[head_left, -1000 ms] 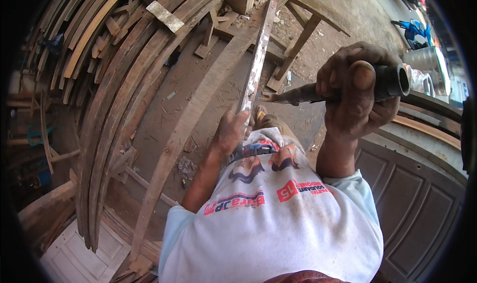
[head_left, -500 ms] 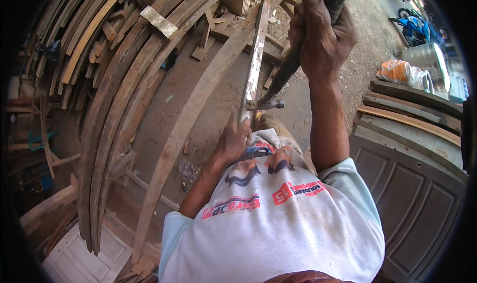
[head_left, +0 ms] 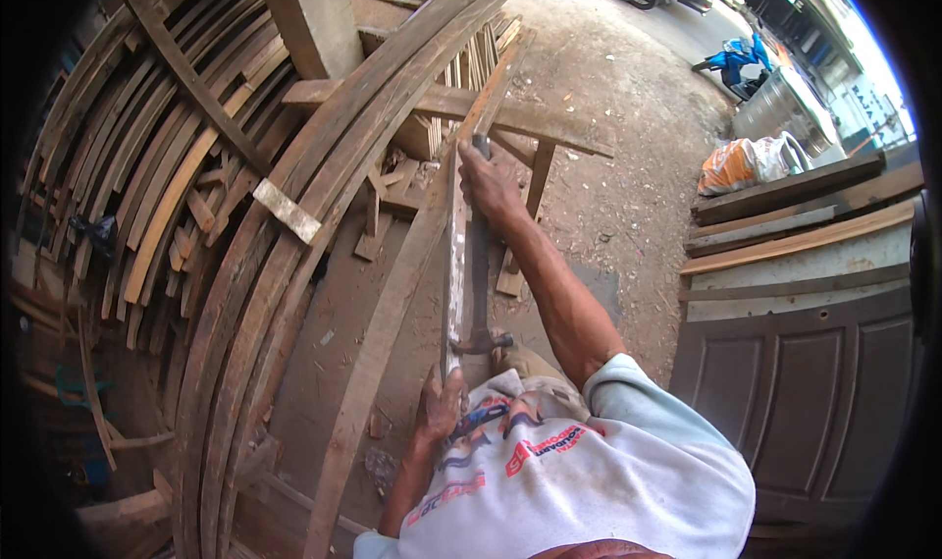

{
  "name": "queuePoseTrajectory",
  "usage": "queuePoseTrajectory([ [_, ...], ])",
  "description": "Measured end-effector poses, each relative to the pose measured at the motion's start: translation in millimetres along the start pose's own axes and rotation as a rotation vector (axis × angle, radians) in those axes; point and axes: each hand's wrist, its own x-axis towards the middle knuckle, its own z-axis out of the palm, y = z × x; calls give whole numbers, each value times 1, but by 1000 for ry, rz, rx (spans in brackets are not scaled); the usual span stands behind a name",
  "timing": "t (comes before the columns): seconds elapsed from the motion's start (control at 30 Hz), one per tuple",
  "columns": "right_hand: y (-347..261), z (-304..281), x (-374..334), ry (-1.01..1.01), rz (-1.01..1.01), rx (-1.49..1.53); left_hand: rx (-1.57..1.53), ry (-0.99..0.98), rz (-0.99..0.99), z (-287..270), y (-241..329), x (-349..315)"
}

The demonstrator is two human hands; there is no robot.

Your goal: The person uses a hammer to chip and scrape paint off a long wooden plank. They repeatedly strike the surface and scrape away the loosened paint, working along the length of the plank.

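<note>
A hammer (head_left: 480, 284) with a dark handle is gripped near the handle's end by my right hand (head_left: 494, 184), fingers closed round it. Its metal head points back toward my body and lies against, or just over, the near part of a narrow wooden strip (head_left: 455, 265) flecked with white paint. My left hand (head_left: 441, 404) is closed on the near end of this strip, in front of my shirt. The strip runs away from me alongside a wider plank (head_left: 392, 333) to its left. Whether my right fingers also touch the strip, I cannot tell.
Long beams (head_left: 250, 304) and stacked timber (head_left: 167, 157) fill the left side. A wooden trestle (head_left: 540, 127) stands ahead. On the right are a brown panelled door (head_left: 785, 402), stacked boards (head_left: 795, 215) and an orange-and-white sack (head_left: 736, 166). A blue motorbike (head_left: 736, 60) stands farther back.
My right hand has come down and left with the hammer, from raised to beside the strip. The view has tilted farther ahead. My left hand still holds the strip's near end.
</note>
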Motion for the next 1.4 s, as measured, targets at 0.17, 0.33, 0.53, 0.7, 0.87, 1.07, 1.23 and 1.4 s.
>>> queuePoseTrajectory([
  [0.17,8,5,5,-21,56,-29,49,52,-14,-2,-6,5],
  [0.33,-32,26,-26,-263,-37,-82,400,98,-12,-10,-23,-1],
  [0.53,-83,47,-97,-549,-323,-62,588,65,-73,-49,-41,23],
  [0.7,-97,74,-126,-608,-658,37,809,348,-1,-55,-24,11],
  [0.87,-89,87,-137,-713,-824,149,678,375,-90,-85,13,-16],
  [1.07,-86,95,-172,-555,-680,395,1126,670,133,-131,-31,-32],
  [1.23,-81,123,-183,-702,-695,351,1018,722,109,-148,-66,-36],
  [1.4,-64,152,-199,-708,-670,278,821,655,6,-142,-48,-45],
])
